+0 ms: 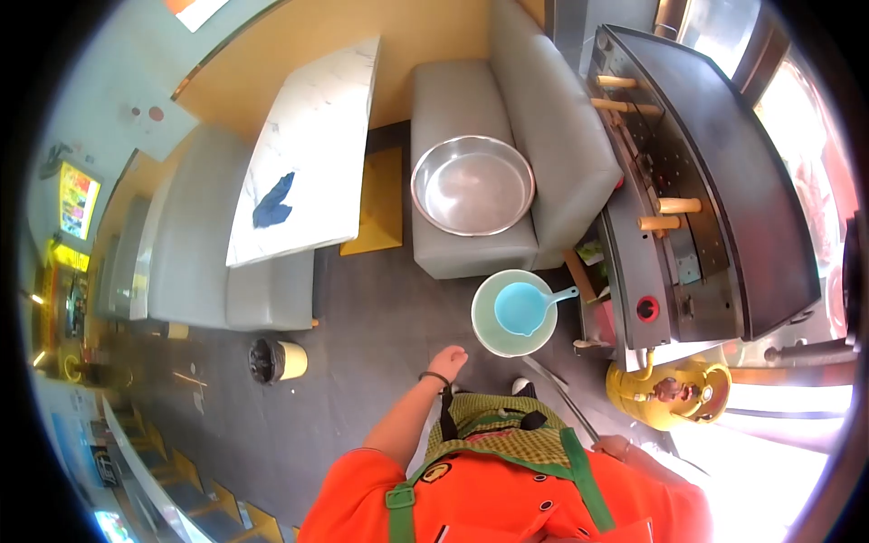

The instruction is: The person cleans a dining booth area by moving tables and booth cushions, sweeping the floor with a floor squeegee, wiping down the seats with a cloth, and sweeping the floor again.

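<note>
Fingers of my right hand (613, 446), lower right of centre, look closed round a long thin metal tool (570, 404); left hand (449, 362), mid-frame, curled in, nothing visible in it. Tool sits right of centre, long axis diagonal, far end pointing up-left, just below the pale green round bowl (483, 317) holding a light blue plastic dipper (520, 308). Risk: careless swing could knock the bowl or hit the yellow gas cylinder (674, 416).

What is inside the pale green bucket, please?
Inside the bucket is a light blue dipper, its handle reaching past the rim. Whatever is beneath the dipper cannot be seen.
</note>
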Tool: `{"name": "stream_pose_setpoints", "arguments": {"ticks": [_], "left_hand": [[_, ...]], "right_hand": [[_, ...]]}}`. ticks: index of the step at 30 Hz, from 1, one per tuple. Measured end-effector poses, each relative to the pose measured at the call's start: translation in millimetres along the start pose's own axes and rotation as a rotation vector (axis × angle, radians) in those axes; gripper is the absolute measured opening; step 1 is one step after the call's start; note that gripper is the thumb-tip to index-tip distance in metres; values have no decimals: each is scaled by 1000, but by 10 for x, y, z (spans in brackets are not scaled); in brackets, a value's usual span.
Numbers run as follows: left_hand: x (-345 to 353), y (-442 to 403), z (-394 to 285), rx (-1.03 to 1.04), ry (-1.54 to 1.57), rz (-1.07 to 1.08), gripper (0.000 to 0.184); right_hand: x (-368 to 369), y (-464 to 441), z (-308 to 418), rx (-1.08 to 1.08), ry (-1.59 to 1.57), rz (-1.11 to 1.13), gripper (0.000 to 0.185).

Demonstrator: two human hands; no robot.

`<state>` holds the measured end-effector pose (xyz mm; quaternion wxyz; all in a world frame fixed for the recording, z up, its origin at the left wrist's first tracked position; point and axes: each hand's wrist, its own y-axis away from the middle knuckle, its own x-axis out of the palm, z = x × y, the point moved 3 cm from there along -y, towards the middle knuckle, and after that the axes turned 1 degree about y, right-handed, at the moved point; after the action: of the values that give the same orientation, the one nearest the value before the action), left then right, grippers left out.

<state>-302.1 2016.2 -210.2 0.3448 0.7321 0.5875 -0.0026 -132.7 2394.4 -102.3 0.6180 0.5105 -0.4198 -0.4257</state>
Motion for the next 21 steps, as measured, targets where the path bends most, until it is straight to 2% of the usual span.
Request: {"name": "stream_pose_setpoints", "arguments": {"ticks": [1,2,3,4,6,7,8,9,10,11,12,13,15,17,18,20,21], "left_hand": [[-20,-109,40,29,-26,28,28],[-32,-217,83,62,-49,59,26],[-70,-347,202,-11,16,124,25],[-139,-461,249,-6,10,146,25],[-319,-717,366,-36,-31,167,22],[-414,-922,454,26,-103,223,21],[-518,-1115,566,22,-101,221,21],[-689,-1305,517,72,-109,264,21],[-889,-1416,507,108,-113,312,20],[-1163,-1389,180,83,-181,249,20],[-1420,-1415,-219,68,-246,188,20],[-1603,-1606,-249,127,-231,183,20],[-1932,-1811,-295,162,-200,170,22],[-2224,-2044,-479,162,-205,140,23],[-2316,-2152,-565,155,-169,121,23],[-2391,-2481,-582,145,-132,74,25],[-2406,-2661,-560,131,-88,70,27]], "right_hand": [[-17,-84,-56,10,-18,1,12],[11,-218,-250,166,-608,222,15],[67,-341,-322,313,-1202,442,20],[99,-477,-303,310,-1224,437,20],[169,-743,-65,86,-1631,512,25],[189,-864,129,-12,-1610,283,26],[193,-1074,301,-58,-1734,34,23],[226,-1247,525,-273,-1679,-31,21],[289,-1232,876,-396,-1657,12,21],[265,-1408,1076,-386,-1714,-64,21],[144,-1629,1303,-538,-1768,-123,21],[78,-1806,1416,-677,-1825,-188,20],[-7,-1989,1776,-681,-1732,-198,19],[-35,-2067,2134,-840,-1683,-119,16],[-15,-2085,2298,-839,-1701,-140,16],[32,-2040,2732,-680,-1508,-150,18],[11,-2175,2877,-652,-1412,-139,31]]}}
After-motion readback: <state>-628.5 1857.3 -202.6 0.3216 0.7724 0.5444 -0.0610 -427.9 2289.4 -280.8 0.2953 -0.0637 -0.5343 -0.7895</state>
